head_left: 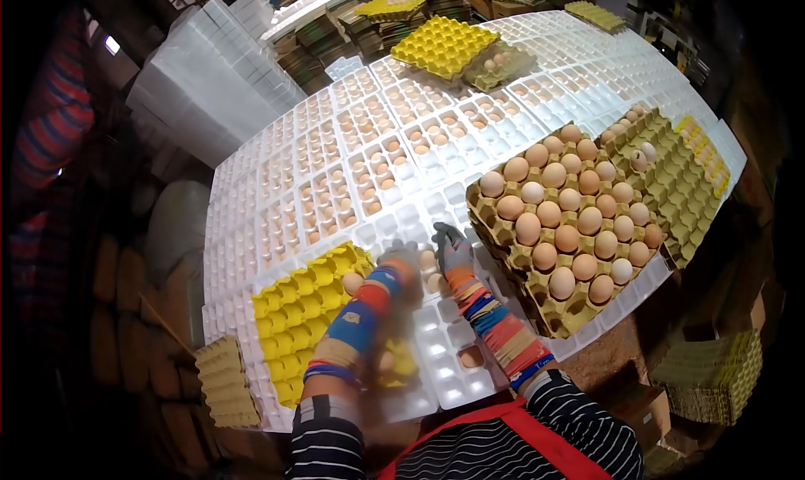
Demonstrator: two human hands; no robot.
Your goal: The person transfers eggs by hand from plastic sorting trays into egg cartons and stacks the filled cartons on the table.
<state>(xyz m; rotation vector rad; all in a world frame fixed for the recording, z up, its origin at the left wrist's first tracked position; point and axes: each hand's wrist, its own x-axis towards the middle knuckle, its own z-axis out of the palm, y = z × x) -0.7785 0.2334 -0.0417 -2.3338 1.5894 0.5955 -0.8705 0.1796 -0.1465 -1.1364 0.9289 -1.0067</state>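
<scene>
My left hand (402,258), in a grey glove and a colourful patterned sleeve, is over the white foam egg trays in front of me. Motion smears its fingers, so what they hold is unclear. Close by on the right, my right hand (453,247), also grey-gloved, has its fingers somewhat apart with no egg visible in them. Between the hands, a brown egg (428,260) sits in a tray pocket. Another egg (468,358) lies lower in the near foam tray (453,388). Left of my left forearm, a yellow egg flat (293,312) carries an egg (352,283) at its edge.
A large pulp flat (553,321) full of eggs stands at right, beside a second pulp flat (671,186) with few eggs. Foam trays (360,132) holding eggs cover the table. Farther back are a yellow flat (444,46) and, at left, stacked foam trays (201,77).
</scene>
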